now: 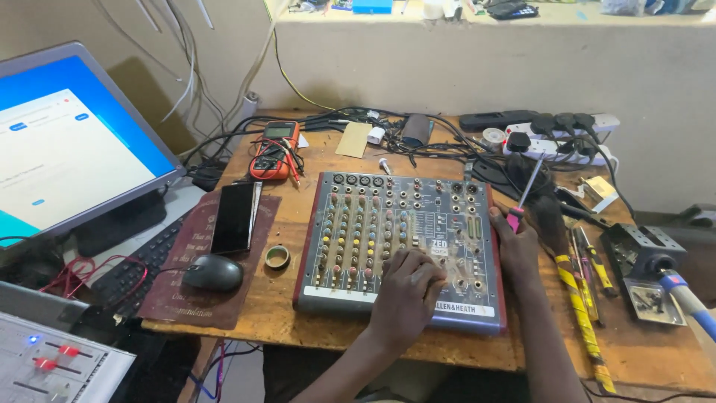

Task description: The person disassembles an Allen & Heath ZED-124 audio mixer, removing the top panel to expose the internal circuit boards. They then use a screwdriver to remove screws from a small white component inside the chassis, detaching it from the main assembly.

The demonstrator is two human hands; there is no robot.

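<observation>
The grey audio mixer [399, 242] lies flat at the middle of the wooden table [313, 321], and the left hand [406, 295] rests fingers-down on its lower controls, gripping nothing. At the mixer's right edge the right hand [518, 242] is closed around a pink-handled screwdriver [524, 195], tip up. If that hand slips, the blade could likely gouge the panel or snag the cables [418, 142] behind the mixer.

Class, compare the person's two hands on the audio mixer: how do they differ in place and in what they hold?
The left hand lies flat on the grey audio mixer's lower panel, holding nothing; the right hand grips a pink-handled screwdriver at the mixer's right edge. The left hand is palm down; the right hand is upright. Both touch the mixer.
</observation>
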